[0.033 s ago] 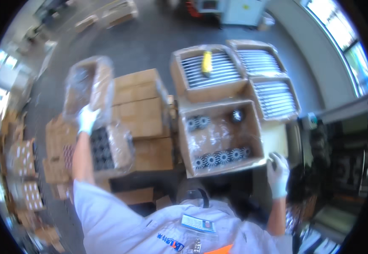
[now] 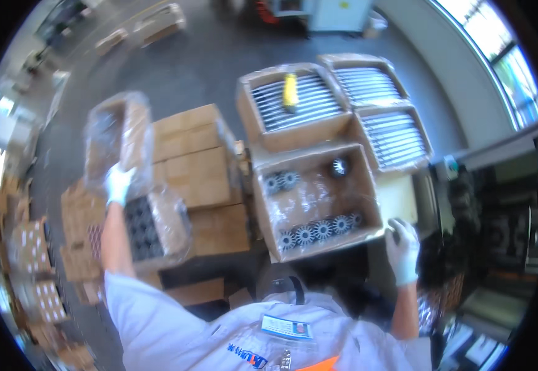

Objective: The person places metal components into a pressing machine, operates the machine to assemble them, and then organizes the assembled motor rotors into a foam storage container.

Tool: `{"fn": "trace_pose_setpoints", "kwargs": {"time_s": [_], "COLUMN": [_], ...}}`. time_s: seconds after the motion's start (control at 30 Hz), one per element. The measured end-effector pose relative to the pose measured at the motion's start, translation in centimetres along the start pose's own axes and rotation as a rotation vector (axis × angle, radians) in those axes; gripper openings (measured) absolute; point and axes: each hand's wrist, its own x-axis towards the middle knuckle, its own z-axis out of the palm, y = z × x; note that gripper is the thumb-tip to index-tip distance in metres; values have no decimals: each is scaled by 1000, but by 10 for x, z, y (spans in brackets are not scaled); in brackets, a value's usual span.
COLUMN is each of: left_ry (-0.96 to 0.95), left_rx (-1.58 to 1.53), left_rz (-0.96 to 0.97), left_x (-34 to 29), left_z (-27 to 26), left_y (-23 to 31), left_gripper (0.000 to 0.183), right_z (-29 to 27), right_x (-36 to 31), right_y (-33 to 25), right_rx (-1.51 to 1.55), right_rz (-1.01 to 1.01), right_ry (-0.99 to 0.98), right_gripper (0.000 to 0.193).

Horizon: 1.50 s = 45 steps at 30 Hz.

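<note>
My left hand (image 2: 119,183), in a white glove, grips the near edge of a narrow cardboard box (image 2: 136,133) lined with clear plastic. Its fingertips are blurred against the liner. Just nearer to me is another lined box holding rows of dark round parts (image 2: 143,229). My right hand (image 2: 402,250), also gloved, hovers by the near right corner of a large lined cardboard box (image 2: 318,247); its fingers are loosely bent and apart, with nothing visible between them. Toothed metal gears (image 2: 323,230) line that box's near side. A few more lie towards its far side.
Boxes of shiny metal rods (image 2: 394,139) stand beyond the large box, one with a yellow object (image 2: 290,91) on top. Stacked closed cartons (image 2: 189,173) fill the middle left. Dark machinery (image 2: 498,229) stands at the right.
The whole view has shifted slightly. The narrow box has come a little nearer together with my left hand. My right hand keeps its place by the large box.
</note>
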Motion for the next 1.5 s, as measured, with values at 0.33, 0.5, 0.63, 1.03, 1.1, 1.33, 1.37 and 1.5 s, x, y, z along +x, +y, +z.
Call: {"fn": "trace_pose_setpoints", "kwargs": {"time_s": [0.33, 0.5, 0.63, 1.03, 1.1, 1.33, 1.37, 1.5], "left_ry": [-166, -290, 41, -574, -689, -1126, -1084, -946], "left_rx": [92, 454, 169, -802, -804, -595, -583, -535], "left_rz": [-127, -144, 105, 631, 743, 952, 1000, 858], "left_x": [92, 80, 57, -184, -238, -394, -402, -379], "left_z": [84, 110, 79, 10, 15, 55, 65, 107], "left_y": [-51, -17, 52, 443, 485, 588, 603, 656], "left_gripper": [53, 81, 72, 40, 38, 45, 48, 71], "right_z": [27, 34, 32, -21, -30, -65, -68, -80], "right_x": [17, 14, 12, -73, -104, -194, -199, -168], "right_y": [-20, -15, -4, 54, 76, 147, 154, 173], "right_rx": [121, 156, 222, 358, 394, 499, 551, 614], "right_rz": [241, 273, 225, 196, 224, 402, 442, 350], "right_ry": [-63, -70, -38, -15, 13, 133, 169, 212], "right_gripper": [34, 40, 40, 38, 37, 35, 35, 38]}}
